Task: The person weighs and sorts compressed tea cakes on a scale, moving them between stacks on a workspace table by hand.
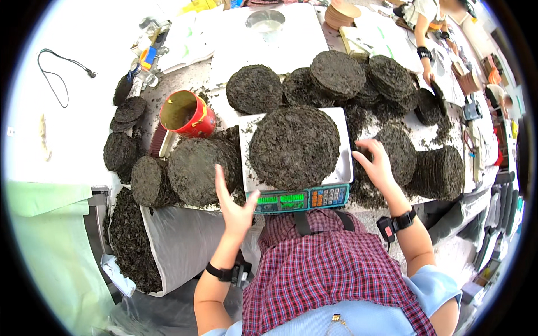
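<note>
A stack of dark round sheets, seemingly dried seaweed (294, 147), lies on the white pan (246, 130) of a digital scale. The teal front of the scale, with its keypad (328, 197) and lit green display, faces me. At the pan's left side my left hand (235, 208) is raised, thumb and fingers apart, holding nothing. Across from it, just off the right edge, my right hand (376, 168) is also empty with its fingers spread. Neither hand appears to grip the stack. Close to my left hand leans a seaweed stack (196, 168); beyond my right hand stands another (395, 154).
A red can (193, 117) stands left of the scale. More seaweed stacks (255, 89) line the table, with a tall one (440, 173) at right. A metal bowl (265, 21) sits far back. Loose seaweed fills a lined bag (134, 243) at lower left. Another person's hand (428, 76) reaches in at upper right.
</note>
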`<state>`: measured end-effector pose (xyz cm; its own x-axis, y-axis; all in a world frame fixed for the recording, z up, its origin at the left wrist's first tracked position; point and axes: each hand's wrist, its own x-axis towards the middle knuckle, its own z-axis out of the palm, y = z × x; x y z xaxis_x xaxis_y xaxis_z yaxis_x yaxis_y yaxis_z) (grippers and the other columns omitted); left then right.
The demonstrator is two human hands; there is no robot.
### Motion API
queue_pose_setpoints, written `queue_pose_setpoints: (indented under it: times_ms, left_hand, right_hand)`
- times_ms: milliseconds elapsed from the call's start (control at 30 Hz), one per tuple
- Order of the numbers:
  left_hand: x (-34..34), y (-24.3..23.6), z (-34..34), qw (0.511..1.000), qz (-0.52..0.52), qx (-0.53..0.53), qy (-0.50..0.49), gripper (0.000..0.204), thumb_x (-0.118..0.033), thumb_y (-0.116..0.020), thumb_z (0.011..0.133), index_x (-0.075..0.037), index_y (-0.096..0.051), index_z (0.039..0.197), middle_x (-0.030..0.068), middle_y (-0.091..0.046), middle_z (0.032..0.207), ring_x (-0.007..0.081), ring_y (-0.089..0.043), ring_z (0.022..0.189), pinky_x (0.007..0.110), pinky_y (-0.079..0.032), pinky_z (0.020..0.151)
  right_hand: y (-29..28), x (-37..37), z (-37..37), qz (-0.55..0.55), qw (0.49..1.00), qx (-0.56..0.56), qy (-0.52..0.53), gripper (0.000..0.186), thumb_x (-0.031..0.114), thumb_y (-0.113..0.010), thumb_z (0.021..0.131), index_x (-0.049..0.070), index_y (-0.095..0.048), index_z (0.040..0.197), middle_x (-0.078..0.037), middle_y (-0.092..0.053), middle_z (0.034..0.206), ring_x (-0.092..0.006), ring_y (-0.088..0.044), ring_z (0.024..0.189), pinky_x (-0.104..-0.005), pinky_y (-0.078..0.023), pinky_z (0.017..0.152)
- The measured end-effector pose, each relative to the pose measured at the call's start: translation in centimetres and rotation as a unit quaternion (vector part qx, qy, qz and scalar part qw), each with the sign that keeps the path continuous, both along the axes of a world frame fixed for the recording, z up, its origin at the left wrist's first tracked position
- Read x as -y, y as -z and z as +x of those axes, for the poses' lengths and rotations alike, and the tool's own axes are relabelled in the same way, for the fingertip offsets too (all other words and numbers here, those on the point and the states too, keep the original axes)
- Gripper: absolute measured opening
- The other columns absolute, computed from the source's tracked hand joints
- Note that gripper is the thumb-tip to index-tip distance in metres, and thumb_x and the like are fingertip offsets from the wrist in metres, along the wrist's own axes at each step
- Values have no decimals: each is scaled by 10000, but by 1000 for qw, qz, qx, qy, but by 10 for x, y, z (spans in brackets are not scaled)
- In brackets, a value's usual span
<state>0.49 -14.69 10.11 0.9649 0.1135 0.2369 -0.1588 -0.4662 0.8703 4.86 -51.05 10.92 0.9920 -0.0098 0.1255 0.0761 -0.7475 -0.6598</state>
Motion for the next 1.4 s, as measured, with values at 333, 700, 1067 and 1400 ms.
queue_pose_setpoints:
  times_ms: [333, 700, 1067, 1400]
  left_hand:
    - [74, 55, 64, 921, -307, -237, 47, 694, -331, -556, 943, 17, -238, 1452, 157, -305, 1479, 232, -290, 1360, 341, -203, 1125]
    - [143, 21, 77, 906, -274, -278, 165, 511, -159, -510, 966, -29, -321, 1422, 182, -503, 1317, 248, -494, 1210, 367, -345, 1046]
    - [147, 32, 91, 933, -185, -295, 94, 375, -58, -475, 953, 8, -437, 1321, 163, -562, 1200, 209, -550, 1105, 326, -403, 991]
    - [161, 21, 101, 940, -98, -302, 126, 386, 23, -460, 911, 34, -452, 1297, 171, -576, 1194, 201, -559, 1099, 315, -413, 971]
  right_hand:
    - [64, -43, 7, 233, 946, -206, 95, 807, 343, -706, 831, 16, -268, 1424, -187, -395, 1362, -289, -390, 1259, -433, -331, 1058]
    - [2, 166, 18, 689, 628, 49, 359, 419, 251, -648, 873, 22, -550, 1210, -89, -619, 1165, -254, -602, 1044, -404, -501, 882]
    - [115, 316, 106, 758, 334, 195, 526, 577, 467, -536, 854, 160, -474, 1338, -59, -465, 1380, -275, -445, 1244, -483, -329, 1058]
    - [123, 418, 140, 590, 261, 182, 742, 876, 561, -610, 803, -10, -310, 1396, -147, -369, 1453, -334, -448, 1252, -443, -416, 987]
